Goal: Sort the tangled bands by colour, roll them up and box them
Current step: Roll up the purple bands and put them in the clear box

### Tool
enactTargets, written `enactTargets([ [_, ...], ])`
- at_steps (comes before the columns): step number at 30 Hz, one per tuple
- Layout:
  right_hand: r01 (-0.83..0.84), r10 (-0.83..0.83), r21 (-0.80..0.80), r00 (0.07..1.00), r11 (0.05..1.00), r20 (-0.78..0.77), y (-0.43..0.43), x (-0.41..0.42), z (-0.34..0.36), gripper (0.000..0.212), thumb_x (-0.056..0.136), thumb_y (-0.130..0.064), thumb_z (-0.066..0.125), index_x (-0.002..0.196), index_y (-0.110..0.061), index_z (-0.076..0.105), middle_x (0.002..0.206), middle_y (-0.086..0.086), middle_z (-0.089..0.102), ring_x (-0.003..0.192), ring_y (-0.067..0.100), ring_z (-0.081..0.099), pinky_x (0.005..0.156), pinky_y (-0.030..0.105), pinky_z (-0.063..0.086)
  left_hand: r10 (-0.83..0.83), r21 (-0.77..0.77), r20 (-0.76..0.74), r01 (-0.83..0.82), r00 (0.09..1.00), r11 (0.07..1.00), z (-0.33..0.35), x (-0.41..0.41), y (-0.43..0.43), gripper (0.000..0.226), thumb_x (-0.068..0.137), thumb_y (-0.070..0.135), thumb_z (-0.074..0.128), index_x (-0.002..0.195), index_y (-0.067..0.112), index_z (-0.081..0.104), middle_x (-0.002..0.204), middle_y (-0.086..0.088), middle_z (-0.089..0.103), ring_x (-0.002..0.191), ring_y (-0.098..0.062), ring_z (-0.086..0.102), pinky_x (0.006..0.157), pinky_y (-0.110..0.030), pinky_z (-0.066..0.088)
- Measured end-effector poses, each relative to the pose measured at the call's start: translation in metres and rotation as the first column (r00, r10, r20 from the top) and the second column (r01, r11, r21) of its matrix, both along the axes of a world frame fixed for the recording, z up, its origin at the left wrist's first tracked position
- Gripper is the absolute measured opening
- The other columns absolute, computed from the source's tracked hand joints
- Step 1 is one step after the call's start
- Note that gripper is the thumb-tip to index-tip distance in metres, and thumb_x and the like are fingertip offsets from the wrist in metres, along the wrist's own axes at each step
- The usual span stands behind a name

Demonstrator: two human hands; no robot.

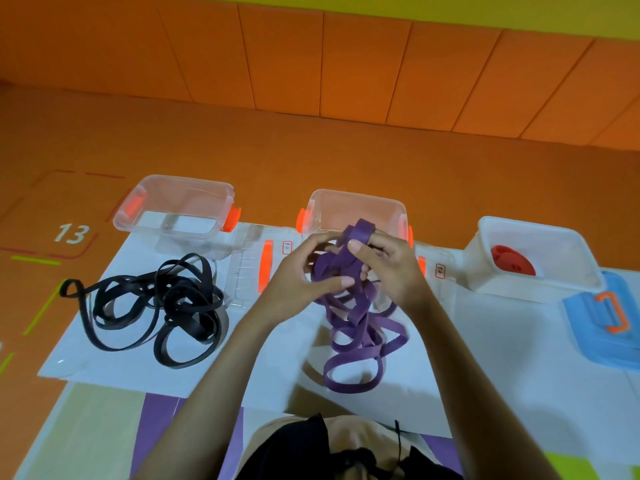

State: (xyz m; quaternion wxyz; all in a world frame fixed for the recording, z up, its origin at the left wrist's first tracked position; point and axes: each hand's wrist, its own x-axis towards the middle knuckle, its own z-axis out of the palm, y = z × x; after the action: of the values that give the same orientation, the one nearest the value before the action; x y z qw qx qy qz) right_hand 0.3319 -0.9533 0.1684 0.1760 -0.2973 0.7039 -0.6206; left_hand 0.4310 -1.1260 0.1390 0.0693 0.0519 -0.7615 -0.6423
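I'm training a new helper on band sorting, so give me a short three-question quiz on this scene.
1. True or false: the black bands already lie inside a clear box.
2. Multiple choice: what colour is the held tangle gripped by the left hand and right hand? A red, B purple, C black.
3. Fill in: the white box holds a rolled band coloured ___.
Key: 1 false, they lie loose on the white sheet; 2 B; 3 red.
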Motion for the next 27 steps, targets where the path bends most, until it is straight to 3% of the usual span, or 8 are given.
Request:
enactTargets([
  [2, -0.005, 0.006, -0.027, 1.0, 1.0, 0.024, 0.003, 0.002, 0.002, 0.017, 0.105, -0.014, 0.062, 0.098, -0.006, 0.075, 0.087, 0.009, 0.068, 0.061, 0.008, 0.059, 0.062, 0.021, 0.053, 0.069, -0.005, -0.011, -0.069, 0.998, 0.998, -0.008, 0.001, -0.001, 0.036, 0.09, 0.023, 0.084, 0.122, 0.031, 0.07, 0.119, 0.009, 0.074, 0.104, -0.02, 0.073, 0.091, -0.037, 0.06],
  [5, 0.031, -0.022, -0.081, 0.995, 0.996, 0.102, 0.005, 0.005, 0.006, 0.024, 0.106, -0.027, 0.06, 0.095, -0.009, 0.072, 0.075, 0.004, 0.063, 0.061, 0.013, 0.055, 0.063, 0.023, 0.049, 0.127, -0.047, -0.004, -0.127, 0.992, 0.991, -0.013, 0.003, -0.008, 0.021, 0.092, 0.029, 0.081, 0.111, 0.035, 0.073, 0.115, 0.011, 0.073, 0.098, -0.017, 0.072, 0.083, -0.029, 0.057],
  [9, 0.113, -0.08, -0.151, 0.975, 0.982, 0.207, 0.008, 0.003, 0.015, 0.036, 0.1, -0.046, 0.059, 0.089, -0.014, 0.07, 0.078, 0.022, 0.059, 0.067, 0.034, 0.049, 0.064, 0.045, 0.042, 0.115, -0.099, -0.06, -0.121, 0.992, 0.988, -0.013, 0.007, -0.014, 0.009, 0.093, 0.039, 0.077, 0.101, 0.034, 0.077, 0.105, 0.011, 0.07, 0.074, -0.013, 0.061, 0.063, -0.028, 0.055],
  [13, 0.225, -0.086, -0.321, 0.915, 0.92, 0.393, 0.013, -0.002, 0.028, 0.025, 0.096, -0.042, 0.059, 0.08, -0.026, 0.068, 0.072, -0.003, 0.061, 0.065, 0.011, 0.055, 0.063, 0.026, 0.047, 0.179, -0.142, -0.07, -0.187, 0.981, 0.972, -0.014, 0.008, -0.017, 0.012, 0.097, 0.041, 0.072, 0.087, 0.034, 0.073, 0.095, 0.01, 0.071, 0.066, -0.007, 0.058, 0.066, -0.019, 0.047],
  [18, 0.309, -0.102, -0.401, 0.882, 0.862, 0.46, 0.024, -0.009, 0.032, 0.035, 0.102, -0.034, 0.05, 0.086, -0.022, 0.079, 0.084, 0.0, 0.074, 0.075, 0.011, 0.065, 0.071, 0.024, 0.053, 0.163, -0.204, 0.087, -0.143, 0.983, 0.968, -0.034, 0.015, -0.03, 0.015, 0.101, 0.016, 0.068, 0.095, 0.028, 0.073, 0.101, 0.01, 0.074, 0.087, -0.016, 0.068, 0.071, -0.022, 0.048],
  [20, 0.316, -0.119, -0.365, 0.874, 0.876, 0.471, 0.025, -0.008, 0.033, 0.038, 0.101, -0.037, 0.05, 0.083, -0.024, 0.081, 0.082, -0.001, 0.075, 0.072, 0.012, 0.062, 0.069, 0.026, 0.051, 0.134, -0.227, 0.136, -0.1, 0.982, 0.969, -0.041, 0.017, -0.029, 0.015, 0.102, 0.017, 0.065, 0.097, 0.028, 0.072, 0.104, 0.009, 0.073, 0.088, -0.022, 0.069, 0.071, -0.027, 0.05],
  [24, 0.333, -0.091, -0.359, 0.831, 0.872, 0.549, 0.017, -0.003, 0.033, 0.034, 0.099, -0.038, 0.055, 0.084, -0.022, 0.081, 0.09, 0.004, 0.077, 0.077, 0.016, 0.059, 0.075, 0.03, 0.045, 0.054, -0.27, 0.251, 0.016, 0.966, 0.963, -0.051, 0.019, -0.02, 0.019, 0.1, 0.018, 0.063, 0.1, 0.036, 0.071, 0.107, 0.014, 0.072, 0.081, -0.005, 0.07, 0.076, -0.028, 0.051],
  [27, 0.316, -0.05, -0.358, 0.806, 0.879, 0.59, 0.01, 0.002, 0.032, 0.032, 0.1, -0.037, 0.056, 0.088, -0.021, 0.081, 0.094, 0.007, 0.077, 0.074, 0.013, 0.06, 0.069, 0.024, 0.049, -0.089, -0.173, 0.336, 0.154, 0.938, 0.973, -0.052, 0.021, -0.009, 0.024, 0.088, 0.032, 0.068, 0.112, 0.038, 0.068, 0.11, 0.018, 0.068, 0.077, -0.008, 0.067, 0.066, -0.031, 0.061],
])
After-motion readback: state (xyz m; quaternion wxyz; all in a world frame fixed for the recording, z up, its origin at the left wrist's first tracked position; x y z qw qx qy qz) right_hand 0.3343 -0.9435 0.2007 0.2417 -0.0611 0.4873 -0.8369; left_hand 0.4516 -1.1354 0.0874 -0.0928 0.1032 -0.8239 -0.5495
